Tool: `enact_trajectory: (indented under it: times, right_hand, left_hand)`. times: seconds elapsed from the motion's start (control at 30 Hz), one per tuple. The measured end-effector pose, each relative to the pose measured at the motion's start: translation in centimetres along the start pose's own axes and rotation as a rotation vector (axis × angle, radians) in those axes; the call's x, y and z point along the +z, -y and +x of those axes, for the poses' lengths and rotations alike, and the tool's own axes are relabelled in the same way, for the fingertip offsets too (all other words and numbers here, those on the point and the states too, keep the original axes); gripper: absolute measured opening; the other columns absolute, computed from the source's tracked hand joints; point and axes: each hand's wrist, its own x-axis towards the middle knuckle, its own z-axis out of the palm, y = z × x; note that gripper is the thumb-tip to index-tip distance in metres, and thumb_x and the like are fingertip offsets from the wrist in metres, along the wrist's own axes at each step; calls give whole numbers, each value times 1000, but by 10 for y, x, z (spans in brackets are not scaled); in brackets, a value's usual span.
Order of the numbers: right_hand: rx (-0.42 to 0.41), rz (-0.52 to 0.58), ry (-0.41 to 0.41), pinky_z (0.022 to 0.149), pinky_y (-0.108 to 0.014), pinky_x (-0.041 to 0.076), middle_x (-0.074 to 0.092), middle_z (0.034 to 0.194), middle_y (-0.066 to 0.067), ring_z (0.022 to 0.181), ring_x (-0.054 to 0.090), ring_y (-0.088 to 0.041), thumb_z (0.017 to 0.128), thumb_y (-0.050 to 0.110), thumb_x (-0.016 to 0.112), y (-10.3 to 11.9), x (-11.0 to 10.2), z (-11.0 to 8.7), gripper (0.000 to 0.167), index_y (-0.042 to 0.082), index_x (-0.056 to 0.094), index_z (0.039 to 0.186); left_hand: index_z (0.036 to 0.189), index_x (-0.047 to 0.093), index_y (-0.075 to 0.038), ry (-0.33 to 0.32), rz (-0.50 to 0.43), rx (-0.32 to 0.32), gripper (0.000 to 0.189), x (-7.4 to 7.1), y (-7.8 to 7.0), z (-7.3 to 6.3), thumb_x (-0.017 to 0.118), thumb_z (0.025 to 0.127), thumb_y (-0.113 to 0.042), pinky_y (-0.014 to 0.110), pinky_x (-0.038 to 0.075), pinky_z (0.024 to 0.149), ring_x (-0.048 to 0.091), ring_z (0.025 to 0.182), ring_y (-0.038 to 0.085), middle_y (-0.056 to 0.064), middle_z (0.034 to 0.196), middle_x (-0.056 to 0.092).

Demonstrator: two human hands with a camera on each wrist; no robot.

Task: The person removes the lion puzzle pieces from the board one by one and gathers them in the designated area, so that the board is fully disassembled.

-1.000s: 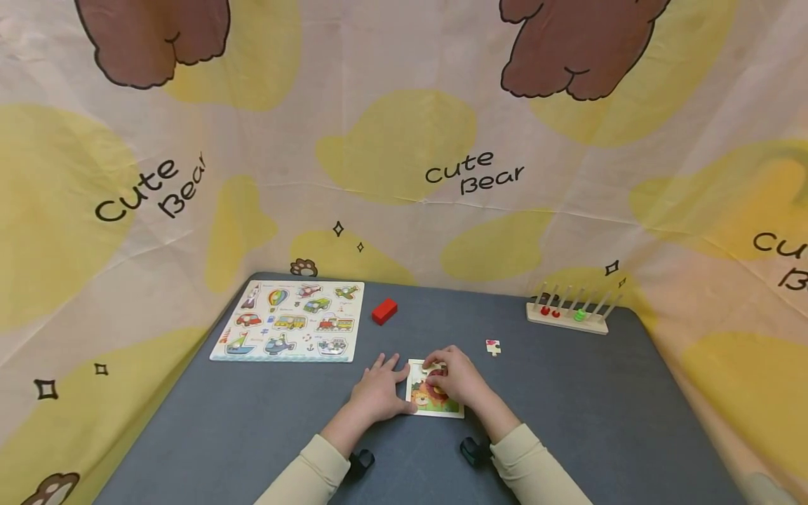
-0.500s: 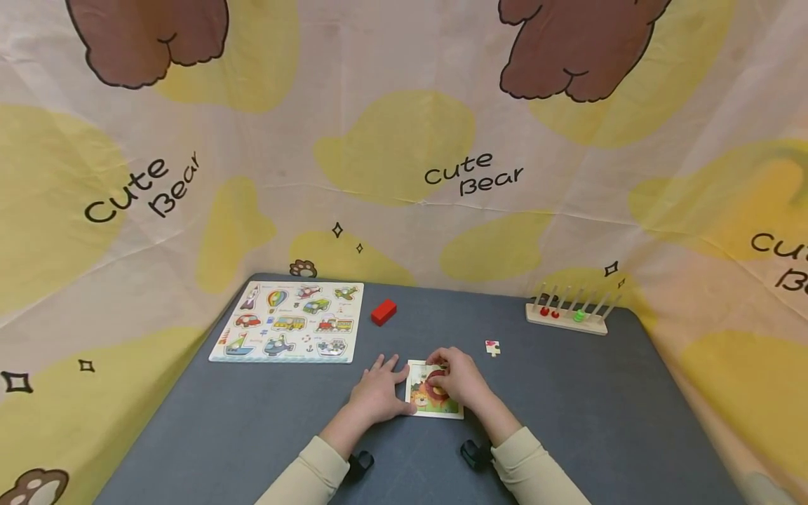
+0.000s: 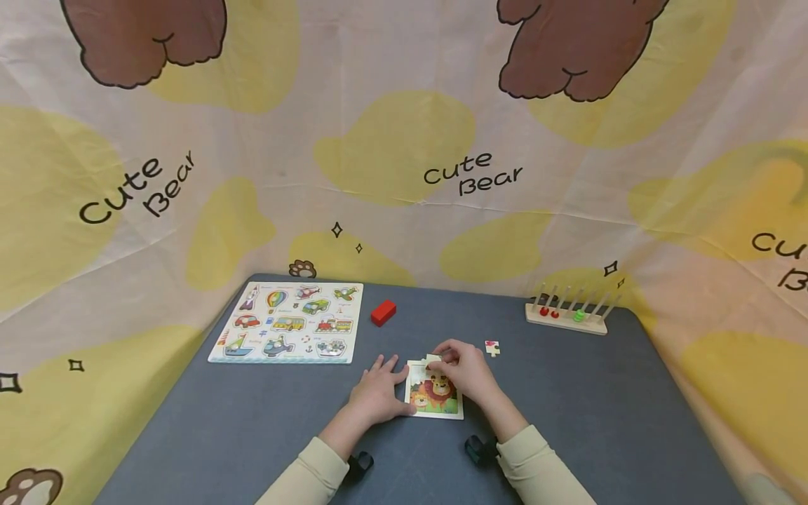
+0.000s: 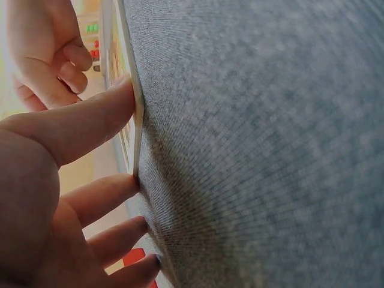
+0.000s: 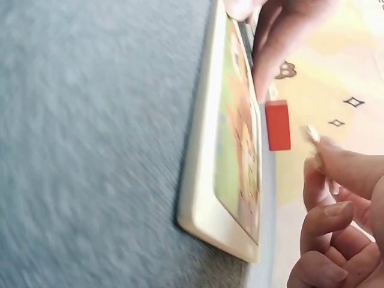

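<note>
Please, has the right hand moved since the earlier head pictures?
Yes. In the head view, against the puzzle board, the right hand has shifted slightly rightward and toward the far edge, so the maned lion's printed face now shows.

I see the left hand [image 3: 376,393] with spread fingers at the left side of the lion puzzle [image 3: 435,400], its thumb on the near left corner. At the puzzle's far edge I make out the right hand [image 3: 470,373] pinching a pale piece [image 3: 433,358]. Just beyond, to the right, I spot a loose jigsaw piece [image 3: 492,348]. Far left I have the vehicle board [image 3: 303,358], with a red block [image 3: 383,313] just right of it. Far right stands a bead rack [image 3: 560,322]. Behind the grey table [image 3: 416,466] hangs a bear-print cloth [image 3: 379,147].
</note>
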Motion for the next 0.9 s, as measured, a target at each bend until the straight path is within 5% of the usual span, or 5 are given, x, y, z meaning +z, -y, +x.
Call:
enact_trajectory:
  times: [0.9]
  right_hand:
    - [-1, 12, -101, 59, -26, 46, 74, 81, -4, 66, 57, -16, 90, 21, 78, -15, -50, 4, 17, 12, 75, 104]
  left_hand:
    - [146, 56, -14, -2, 7, 6, 83, 1, -1, -1, 87, 75, -43, 63, 28, 118, 24, 152, 41, 14, 160, 39]
